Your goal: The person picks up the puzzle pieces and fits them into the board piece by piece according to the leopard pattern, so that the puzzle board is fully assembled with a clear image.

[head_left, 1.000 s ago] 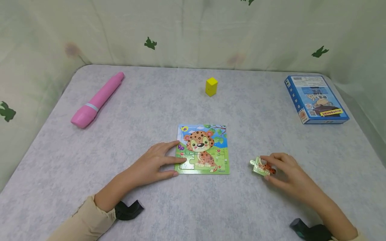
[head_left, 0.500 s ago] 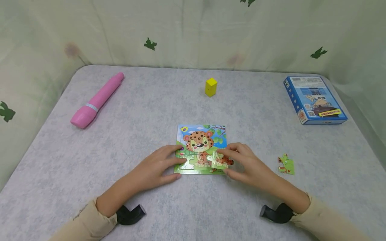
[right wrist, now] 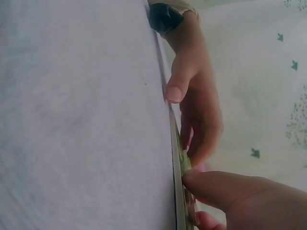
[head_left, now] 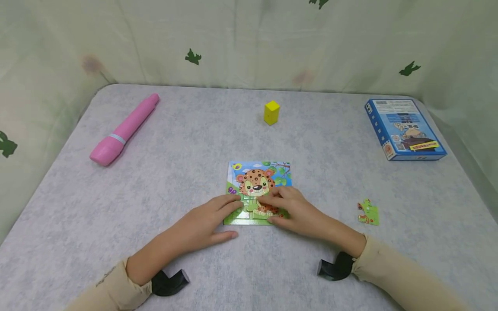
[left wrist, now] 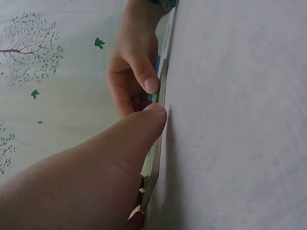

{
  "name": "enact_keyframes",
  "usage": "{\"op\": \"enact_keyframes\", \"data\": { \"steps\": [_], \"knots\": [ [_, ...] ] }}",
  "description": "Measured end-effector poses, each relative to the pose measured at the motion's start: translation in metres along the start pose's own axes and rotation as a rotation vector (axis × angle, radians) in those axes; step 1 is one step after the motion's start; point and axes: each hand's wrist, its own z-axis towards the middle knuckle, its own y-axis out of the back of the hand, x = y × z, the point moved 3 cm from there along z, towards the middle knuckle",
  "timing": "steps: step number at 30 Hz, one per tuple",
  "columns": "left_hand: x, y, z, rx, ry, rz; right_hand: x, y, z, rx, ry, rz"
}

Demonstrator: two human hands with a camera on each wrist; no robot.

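A square leopard jigsaw puzzle (head_left: 246, 222) lies in front of me in the head view. My right hand (head_left: 301, 214) pinches a puzzle piece (head_left: 266, 209) with leopard spots and paws between thumb and fingers, low over the lower middle of the board. Fingertips of my left hand (head_left: 202, 222) rest on the board's left side, fingers fairly straight, thumb by the near edge. Both hands cover parts of the picture. In the left wrist view the board's thin edge (left wrist: 162, 84) runs between my hands; the right wrist view gives the same edge-on look.
One loose green puzzle piece (head_left: 368, 213) lies on the table to the right. Farther back are a pink torch-shaped object (head_left: 126, 129) at left, a yellow block (head_left: 271, 113) at centre and a blue box (head_left: 406, 129) at right.
My right hand has carried its piece leftward from the right of the board onto it, uncovering the loose green piece. The left fingers have shifted slightly on the board.
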Motion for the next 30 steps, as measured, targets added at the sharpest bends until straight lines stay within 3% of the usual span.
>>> {"op": "enact_keyframes", "data": {
  "steps": [5,11,21,24,27,30],
  "knots": [
    [0.001,-0.003,0.0,0.017,-0.051,0.028,-0.002,-0.001,0.005,0.045,0.028,0.007],
    [0.002,-0.003,0.001,-0.004,-0.078,0.035,-0.002,-0.001,0.009,0.083,0.0,-0.009],
    [0.0,-0.002,0.001,0.036,-0.049,0.035,0.006,0.001,0.008,0.094,-0.01,-0.252],
    [0.0,-0.003,0.0,0.036,-0.043,0.026,0.003,0.002,0.006,0.116,-0.009,-0.198],
    [0.0,-0.004,0.0,0.028,-0.046,0.022,-0.001,0.006,0.001,0.13,-0.066,-0.045],
    [0.0,-0.004,0.0,0.017,-0.052,0.019,-0.005,0.015,-0.007,0.094,-0.148,0.117]
  ]
}}
